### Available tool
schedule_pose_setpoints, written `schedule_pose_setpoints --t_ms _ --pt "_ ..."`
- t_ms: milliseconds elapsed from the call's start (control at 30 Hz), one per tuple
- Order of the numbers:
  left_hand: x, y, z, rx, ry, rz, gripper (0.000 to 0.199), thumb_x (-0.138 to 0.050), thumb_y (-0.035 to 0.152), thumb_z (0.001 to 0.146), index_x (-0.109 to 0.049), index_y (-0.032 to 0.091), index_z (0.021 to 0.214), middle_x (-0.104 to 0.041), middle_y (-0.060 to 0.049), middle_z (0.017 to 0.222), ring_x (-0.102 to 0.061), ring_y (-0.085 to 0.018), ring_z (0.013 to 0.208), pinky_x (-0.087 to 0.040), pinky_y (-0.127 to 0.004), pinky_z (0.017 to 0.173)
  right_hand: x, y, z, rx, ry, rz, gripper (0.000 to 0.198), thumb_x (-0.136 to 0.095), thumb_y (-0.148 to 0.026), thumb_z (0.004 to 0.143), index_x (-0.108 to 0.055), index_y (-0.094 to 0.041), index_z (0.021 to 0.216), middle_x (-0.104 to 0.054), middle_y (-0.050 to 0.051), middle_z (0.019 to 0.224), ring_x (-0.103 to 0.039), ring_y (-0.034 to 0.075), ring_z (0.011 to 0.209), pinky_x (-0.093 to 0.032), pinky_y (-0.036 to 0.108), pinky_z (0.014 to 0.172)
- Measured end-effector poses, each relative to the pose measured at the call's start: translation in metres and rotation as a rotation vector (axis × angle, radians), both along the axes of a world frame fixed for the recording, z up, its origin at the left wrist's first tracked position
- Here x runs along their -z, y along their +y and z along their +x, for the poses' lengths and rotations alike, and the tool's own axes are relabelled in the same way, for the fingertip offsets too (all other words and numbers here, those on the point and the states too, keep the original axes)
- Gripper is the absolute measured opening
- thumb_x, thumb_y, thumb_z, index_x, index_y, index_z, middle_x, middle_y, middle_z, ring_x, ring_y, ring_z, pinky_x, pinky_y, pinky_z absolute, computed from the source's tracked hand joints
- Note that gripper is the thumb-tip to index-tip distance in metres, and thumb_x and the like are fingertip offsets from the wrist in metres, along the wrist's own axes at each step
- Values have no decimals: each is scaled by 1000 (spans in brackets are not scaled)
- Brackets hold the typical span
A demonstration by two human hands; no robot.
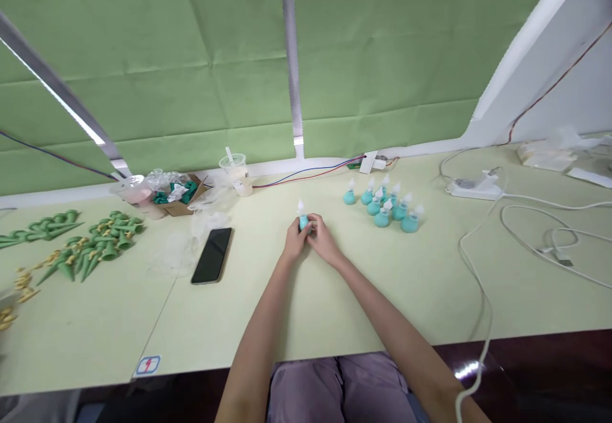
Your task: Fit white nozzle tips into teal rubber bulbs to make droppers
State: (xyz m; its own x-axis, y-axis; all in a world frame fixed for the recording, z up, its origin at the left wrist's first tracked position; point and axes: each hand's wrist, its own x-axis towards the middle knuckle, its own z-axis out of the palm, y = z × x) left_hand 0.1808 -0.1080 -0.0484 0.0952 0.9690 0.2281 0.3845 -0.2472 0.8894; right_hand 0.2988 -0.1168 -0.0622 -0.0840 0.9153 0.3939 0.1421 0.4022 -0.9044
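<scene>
Between both hands stands a small turquoise round-bodied piece with a white pointed tip [303, 220], upright at the middle of the table. My left hand [295, 239] is closed around its left side. On its right side, the fingers of my right hand [323, 239] are wrapped against it, with the fingertips of both hands close together. My hands hide the lower part of the piece. To the right, several pieces of the same kind [382, 217] stand upright in a loose group, each turquoise below with a pale pointed tip.
A black phone [211, 256] lies left of my hands, beside crumpled clear plastic [174, 251]. Behind are a drink cup [237, 177] and a cardboard box [179, 206]. Green cone-shaped pieces [109, 244] lie far left. A power strip [475, 188] and white cables [471, 263] occupy the right.
</scene>
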Motion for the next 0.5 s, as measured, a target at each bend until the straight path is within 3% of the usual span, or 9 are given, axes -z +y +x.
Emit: schedule_pose_setpoints --t_ms 133,267,400,500 --pt "-2 -2 2 -159 99 150 31 -50 31 84 -55 17 111 -62 -7 99 -55 -17 89 -43 -29 80 -2 1 5 68 -91 51 46 -53 -20 76 -40 -24 120 -53 8 123 -49 21 116 -42 41 95" --pt "-10 -3 -13 -272 503 249 31 -50 26 84 -57 27 113 -59 -7 103 -49 -23 99 -38 -37 85 -9 8 13 76 23 6 44 -54 -29 79 -42 -24 121 -54 9 121 -60 18 94 -50 34 79" --pt "-13 -2 -14 -210 733 275 32 -48 26 85 -56 29 115 -56 -8 104 -48 -24 98 -37 -38 82 -12 16 21 102 183 -109 48 -59 -36 77 -48 -23 122 -63 7 108 -64 16 81 -51 30 75" --pt "-11 -1 -10 -130 814 326 29 -49 33 86 -57 28 113 -57 -8 102 -49 -24 96 -35 -39 85 -9 21 27 99 213 -213 32 -64 -35 70 -65 -19 97 -69 6 93 -65 18 79 -52 31 76"
